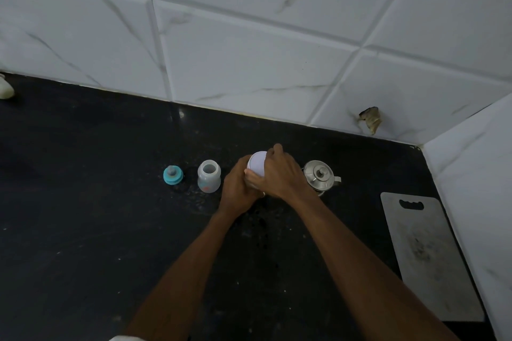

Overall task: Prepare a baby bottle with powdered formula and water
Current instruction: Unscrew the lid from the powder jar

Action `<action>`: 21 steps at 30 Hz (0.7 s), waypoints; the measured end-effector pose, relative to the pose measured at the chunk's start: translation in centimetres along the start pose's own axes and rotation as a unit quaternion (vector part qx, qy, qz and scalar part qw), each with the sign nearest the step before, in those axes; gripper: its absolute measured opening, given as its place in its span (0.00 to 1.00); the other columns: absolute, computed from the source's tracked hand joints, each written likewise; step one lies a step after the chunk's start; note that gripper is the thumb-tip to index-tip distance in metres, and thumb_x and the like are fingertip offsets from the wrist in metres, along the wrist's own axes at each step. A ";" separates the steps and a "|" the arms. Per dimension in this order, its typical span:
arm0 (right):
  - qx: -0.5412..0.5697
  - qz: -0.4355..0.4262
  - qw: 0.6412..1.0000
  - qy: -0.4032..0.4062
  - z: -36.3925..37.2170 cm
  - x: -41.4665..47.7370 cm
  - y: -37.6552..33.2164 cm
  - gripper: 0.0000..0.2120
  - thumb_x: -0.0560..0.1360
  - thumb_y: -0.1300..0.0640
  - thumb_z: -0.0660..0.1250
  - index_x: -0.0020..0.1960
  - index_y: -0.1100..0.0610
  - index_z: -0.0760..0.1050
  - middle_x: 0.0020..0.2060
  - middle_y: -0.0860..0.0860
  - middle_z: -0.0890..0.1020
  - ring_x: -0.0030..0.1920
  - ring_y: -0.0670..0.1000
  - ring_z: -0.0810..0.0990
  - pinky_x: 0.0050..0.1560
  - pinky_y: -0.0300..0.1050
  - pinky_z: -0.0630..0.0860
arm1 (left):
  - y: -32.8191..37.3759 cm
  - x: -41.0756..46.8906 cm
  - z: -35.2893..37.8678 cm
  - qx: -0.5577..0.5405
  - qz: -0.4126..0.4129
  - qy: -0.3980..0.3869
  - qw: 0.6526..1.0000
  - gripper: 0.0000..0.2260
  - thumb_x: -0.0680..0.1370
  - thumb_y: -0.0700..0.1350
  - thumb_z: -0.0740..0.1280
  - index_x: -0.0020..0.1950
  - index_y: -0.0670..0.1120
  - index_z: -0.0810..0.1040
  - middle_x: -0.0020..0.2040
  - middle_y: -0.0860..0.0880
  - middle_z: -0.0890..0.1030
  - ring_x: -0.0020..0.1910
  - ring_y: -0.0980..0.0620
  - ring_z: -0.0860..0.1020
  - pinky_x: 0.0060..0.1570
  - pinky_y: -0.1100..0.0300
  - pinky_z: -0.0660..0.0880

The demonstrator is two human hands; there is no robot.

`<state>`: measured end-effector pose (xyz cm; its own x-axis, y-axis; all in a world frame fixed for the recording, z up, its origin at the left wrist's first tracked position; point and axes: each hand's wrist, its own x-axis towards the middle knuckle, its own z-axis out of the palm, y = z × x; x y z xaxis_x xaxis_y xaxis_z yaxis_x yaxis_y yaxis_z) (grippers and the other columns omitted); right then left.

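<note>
Fingers [277,149] of left hand [238,188] and right hand [282,174] are curled round the tin [257,164]; the bottle [209,176] beside it could be jerked over.

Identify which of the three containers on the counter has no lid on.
The clear baby bottle, beside the teal teat cap: its mouth is open. The white-lidded tin and the steel pot are both covered.

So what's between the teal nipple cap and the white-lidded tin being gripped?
Only the open baby bottle, standing upright between the teal nipple cap and the white-lidded tin that the left hand and right hand grip, as the head view shows.
</note>
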<state>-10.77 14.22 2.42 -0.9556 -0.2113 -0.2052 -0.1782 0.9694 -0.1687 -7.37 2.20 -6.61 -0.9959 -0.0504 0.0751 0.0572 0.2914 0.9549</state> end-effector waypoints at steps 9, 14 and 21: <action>-0.029 -0.074 0.997 -0.017 -0.9 0.2 0.8 0.35 0.77 0.34 0.65 0.67 0.64 0.70 0.59 0.58 0.71 0.55 0.56 0.77 0.51 0.47 0.71 | -0.4 1.0 0.2 0.051 -0.063 -0.034 0.996 0.31 0.70 0.42 0.78 0.72 0.48 0.72 0.67 0.53 0.78 0.64 0.59 0.76 0.63 0.68 0.71; -0.046 -0.152 0.985 -0.070 -1.8 0.6 1.7 0.36 0.77 0.39 0.67 0.75 0.62 0.63 0.69 0.57 0.68 0.65 0.57 0.71 0.65 0.53 0.72 | 0.4 1.2 -1.1 0.076 -0.054 -0.082 0.992 0.37 0.66 0.38 0.80 0.72 0.52 0.71 0.63 0.48 0.80 0.60 0.50 0.79 0.59 0.57 0.76; -0.106 -0.202 0.965 -0.133 -3.5 1.5 1.7 0.40 0.76 0.44 0.70 0.81 0.57 0.56 0.73 0.55 0.66 0.69 0.57 0.67 0.66 0.52 0.70 | 1.1 0.6 -1.4 0.061 -0.054 -0.079 0.994 0.37 0.66 0.36 0.79 0.72 0.48 0.71 0.63 0.48 0.81 0.60 0.49 0.79 0.57 0.61 0.74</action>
<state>-13.35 15.99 5.24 -0.7094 -0.5739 -0.4091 -0.5937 0.7994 -0.0920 -7.81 1.15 -5.13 -0.9950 0.0598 -0.0804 -0.0493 0.4068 0.9122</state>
